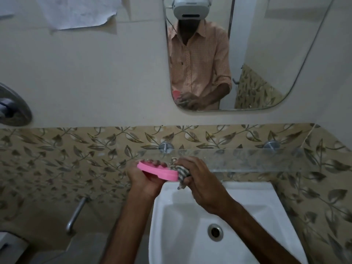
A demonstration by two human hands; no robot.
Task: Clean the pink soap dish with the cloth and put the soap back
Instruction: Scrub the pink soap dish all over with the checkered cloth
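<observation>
Matt pink plastic soap dish [160, 171]; checked woven cloth [182, 175]; glossy white sink [253, 210].

The pink oval plastic soap dish [158, 171] is held by the left hand [142, 179] above the white ceramic basin [264, 191], at its 11 o'clock; the bunched checked cloth [182, 175] is gripped by the right hand [202, 180] against the dish's 3 o'clock edge; the clear glass shelf [266, 159] is fixed behind both, at 12 o'clock; the rounded wall mirror [266, 44] is hung above it.

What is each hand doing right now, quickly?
Left hand: closed, gripping the pink soap dish from beneath, over the sink.
Right hand: closed, holding the checked cloth against the dish's edge.
</observation>
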